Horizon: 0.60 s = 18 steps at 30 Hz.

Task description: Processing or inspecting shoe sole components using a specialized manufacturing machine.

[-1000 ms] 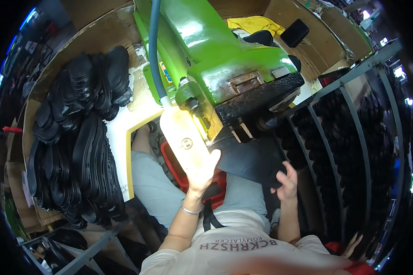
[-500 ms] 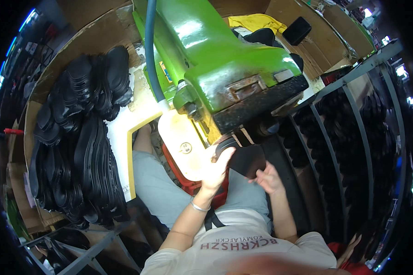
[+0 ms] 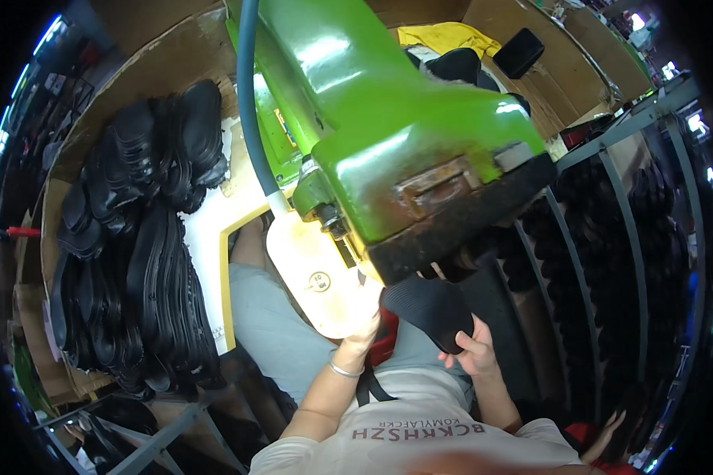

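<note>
The head view shows many black soles [image 3: 162, 293] piled at the left by a cardboard wall [image 3: 154, 71]. Next comes a bright, pale plate [image 3: 305, 273] with round ends. The left hand [image 3: 363, 307] is by its right edge; the light is so strong that I cannot tell if its fingers grip anything. The big green machine [image 3: 428, 150] is above. One black sole [image 3: 429, 310] is just below the machine's dark front edge, and the right hand [image 3: 474, 348] pinches its near end, thumb on top. It looks like the step is holding the sole at the machine. The next move seems to need a firm pinch and careful fingers. A rack [image 3: 622, 218] is at the far right.
</note>
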Each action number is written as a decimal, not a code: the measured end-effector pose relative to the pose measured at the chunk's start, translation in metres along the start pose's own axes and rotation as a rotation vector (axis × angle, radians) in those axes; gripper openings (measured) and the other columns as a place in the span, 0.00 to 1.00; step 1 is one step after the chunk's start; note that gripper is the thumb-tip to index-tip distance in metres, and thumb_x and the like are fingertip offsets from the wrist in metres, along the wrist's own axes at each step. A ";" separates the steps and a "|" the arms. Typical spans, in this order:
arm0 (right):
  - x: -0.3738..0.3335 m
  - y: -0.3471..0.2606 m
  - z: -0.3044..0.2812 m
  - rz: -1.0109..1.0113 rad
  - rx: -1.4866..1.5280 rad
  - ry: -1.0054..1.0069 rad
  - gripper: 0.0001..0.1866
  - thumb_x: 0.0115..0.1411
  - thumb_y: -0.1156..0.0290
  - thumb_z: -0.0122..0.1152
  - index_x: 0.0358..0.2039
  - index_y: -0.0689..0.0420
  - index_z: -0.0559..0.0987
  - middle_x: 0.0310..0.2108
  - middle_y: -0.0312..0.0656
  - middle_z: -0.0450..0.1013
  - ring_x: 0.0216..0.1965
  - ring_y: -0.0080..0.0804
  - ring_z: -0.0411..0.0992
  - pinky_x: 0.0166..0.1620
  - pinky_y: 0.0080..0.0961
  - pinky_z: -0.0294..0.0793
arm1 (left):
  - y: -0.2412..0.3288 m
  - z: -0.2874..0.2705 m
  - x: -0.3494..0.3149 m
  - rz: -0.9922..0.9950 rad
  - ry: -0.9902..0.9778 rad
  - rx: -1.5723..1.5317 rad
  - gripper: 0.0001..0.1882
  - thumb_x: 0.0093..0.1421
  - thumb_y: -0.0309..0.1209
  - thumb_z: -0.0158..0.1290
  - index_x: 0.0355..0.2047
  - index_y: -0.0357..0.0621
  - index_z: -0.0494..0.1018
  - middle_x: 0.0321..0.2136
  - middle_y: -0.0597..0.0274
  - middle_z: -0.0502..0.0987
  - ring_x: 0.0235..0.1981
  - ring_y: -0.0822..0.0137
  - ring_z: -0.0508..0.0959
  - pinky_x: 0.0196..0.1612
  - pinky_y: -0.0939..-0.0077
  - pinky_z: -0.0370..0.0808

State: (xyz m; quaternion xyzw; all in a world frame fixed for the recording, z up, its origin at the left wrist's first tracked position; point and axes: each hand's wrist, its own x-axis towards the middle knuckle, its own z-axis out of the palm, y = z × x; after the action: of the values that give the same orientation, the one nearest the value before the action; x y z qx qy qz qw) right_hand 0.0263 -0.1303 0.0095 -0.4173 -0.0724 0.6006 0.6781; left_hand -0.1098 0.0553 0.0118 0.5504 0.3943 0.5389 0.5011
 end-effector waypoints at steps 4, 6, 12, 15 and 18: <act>0.011 0.014 -0.001 0.080 -0.055 0.011 0.17 0.57 0.80 0.52 0.47 0.68 0.64 0.37 0.53 0.72 0.30 0.42 0.76 0.28 0.32 0.79 | 0.004 -0.001 -0.003 -0.118 0.032 -0.004 0.07 0.52 0.20 0.58 0.32 0.29 0.75 0.26 0.65 0.76 0.27 0.78 0.71 0.32 0.84 0.69; 0.016 0.033 -0.001 0.121 0.019 -0.030 0.16 0.60 0.77 0.51 0.49 0.64 0.65 0.40 0.50 0.72 0.37 0.42 0.75 0.35 0.34 0.78 | 0.005 0.007 -0.001 0.002 -0.064 0.218 0.08 0.53 0.24 0.59 0.31 0.30 0.75 0.25 0.64 0.76 0.26 0.77 0.71 0.32 0.82 0.69; 0.002 0.055 0.003 0.086 0.070 -0.106 0.16 0.62 0.71 0.52 0.49 0.62 0.65 0.41 0.49 0.71 0.40 0.42 0.74 0.39 0.36 0.78 | 0.005 0.013 0.010 -0.042 -0.084 0.089 0.09 0.51 0.24 0.59 0.19 0.34 0.70 0.14 0.70 0.67 0.18 0.79 0.62 0.20 0.81 0.60; -0.007 0.054 0.010 0.165 0.017 -0.031 0.13 0.62 0.72 0.52 0.44 0.65 0.68 0.36 0.49 0.73 0.38 0.46 0.75 0.37 0.38 0.78 | 0.011 0.006 0.011 0.005 -0.058 0.066 0.12 0.52 0.25 0.59 0.17 0.35 0.69 0.13 0.71 0.64 0.17 0.80 0.58 0.19 0.81 0.54; -0.005 0.060 0.015 0.169 0.058 -0.081 0.15 0.62 0.73 0.52 0.48 0.65 0.67 0.41 0.50 0.72 0.43 0.46 0.74 0.43 0.40 0.76 | 0.017 0.008 0.014 0.075 -0.035 0.099 0.13 0.52 0.26 0.60 0.16 0.35 0.68 0.12 0.73 0.62 0.16 0.80 0.56 0.18 0.81 0.52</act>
State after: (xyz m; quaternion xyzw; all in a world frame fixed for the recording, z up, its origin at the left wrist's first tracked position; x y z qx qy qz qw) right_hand -0.0292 -0.1322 -0.0180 -0.3774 -0.0469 0.6738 0.6336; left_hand -0.1023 0.0651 0.0322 0.5982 0.3908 0.5277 0.4594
